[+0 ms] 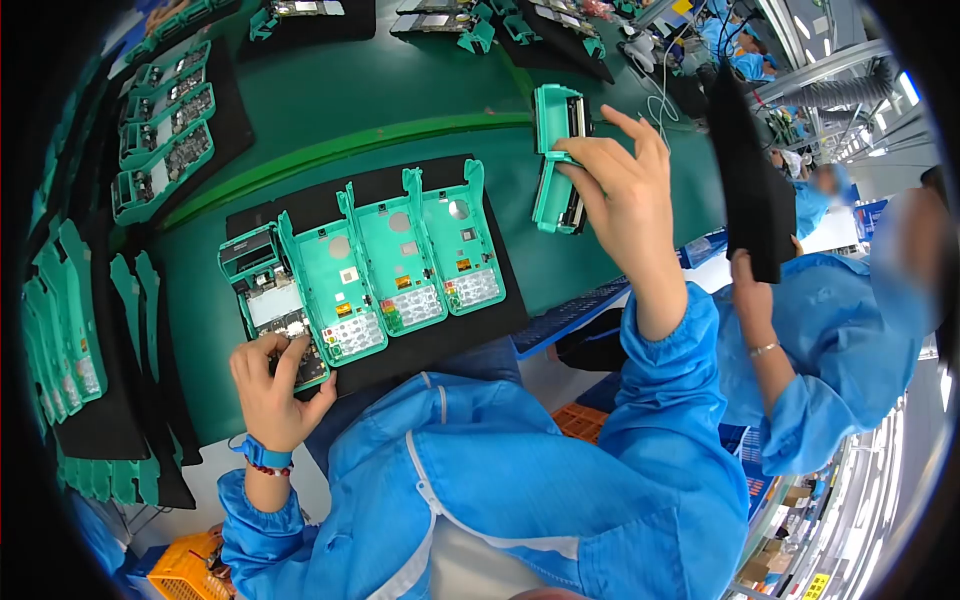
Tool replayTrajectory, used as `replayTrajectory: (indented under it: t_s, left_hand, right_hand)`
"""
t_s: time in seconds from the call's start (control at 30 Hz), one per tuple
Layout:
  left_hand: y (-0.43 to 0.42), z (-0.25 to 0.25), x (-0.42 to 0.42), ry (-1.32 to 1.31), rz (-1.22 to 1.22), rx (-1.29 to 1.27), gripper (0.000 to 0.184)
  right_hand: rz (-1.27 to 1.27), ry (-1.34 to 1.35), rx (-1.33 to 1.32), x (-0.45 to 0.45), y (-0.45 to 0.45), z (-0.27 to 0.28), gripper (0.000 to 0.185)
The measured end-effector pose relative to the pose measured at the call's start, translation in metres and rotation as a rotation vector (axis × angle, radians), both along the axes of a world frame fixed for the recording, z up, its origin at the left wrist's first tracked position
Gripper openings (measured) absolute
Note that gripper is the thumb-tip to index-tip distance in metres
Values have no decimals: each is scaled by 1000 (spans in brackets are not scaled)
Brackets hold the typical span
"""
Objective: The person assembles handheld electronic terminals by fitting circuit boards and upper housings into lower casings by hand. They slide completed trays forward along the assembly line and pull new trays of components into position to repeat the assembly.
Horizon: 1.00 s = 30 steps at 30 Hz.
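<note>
My left hand rests with bent fingers on the lower end of the leftmost green device, which has a circuit board and a black part at its top. Beside it on a black mat lie three green shells with silver keypad areas. My right hand is raised over the right side of the green table, its thumb and forefinger at the lower of two small green covers with black bars. The other cover lies just above, touching or nearly touching it.
More green devices lie on a mat at the upper left, and green shells at the far left. At the right a co-worker in blue holds a black board. Orange crates stand below.
</note>
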<state>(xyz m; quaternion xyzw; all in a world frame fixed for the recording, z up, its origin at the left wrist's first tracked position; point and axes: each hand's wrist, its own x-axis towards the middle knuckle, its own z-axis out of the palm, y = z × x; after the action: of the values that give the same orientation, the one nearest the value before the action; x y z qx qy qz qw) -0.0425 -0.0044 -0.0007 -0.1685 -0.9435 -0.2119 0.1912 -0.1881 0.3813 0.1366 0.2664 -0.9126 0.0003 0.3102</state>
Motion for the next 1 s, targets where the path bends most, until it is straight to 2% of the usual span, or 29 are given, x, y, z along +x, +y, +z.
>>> replayTrajectory:
  t_s: [0.23, 0.47, 0.57, 0.67, 0.73, 0.83, 0.9, 0.97, 1.0]
  left_hand:
    - [-12, -8, 1, 29, -45, 18, 54]
    - [-9, -8, 2, 50, -38, 72, 54]
    - [-7, -7, 0, 41, -19, 49, 56]
    - [-5, -5, 0, 4, 9, 53, 55]
    - [-6, -6, 1, -2, 4, 53, 57]
    - [-7, 3, 1, -51, -26, 71, 62]
    - [-9, 9, 4, -85, -42, 80, 71]
    - [-10, 6, 6, -61, -23, 83, 82]
    - [-11, 1, 7, -44, 6, 81, 87]
  right_hand:
    - [-77, -80, 243, -35, 31, -47, 21]
    - [-38, -304, 280, -36, 10, -75, 22]
    - [-22, -238, 270, -18, -14, -63, 25]
    - [121, -304, 62, -3, -47, -48, 30]
    - [260, -451, -178, 7, -71, -55, 34]
    - [427, -571, -393, 16, -122, -70, 54]
    - [532, -595, -503, 13, -160, -87, 71]
    - [549, -385, -543, 2, -200, -116, 83]
    - [494, -368, -532, -1, -215, -110, 79]
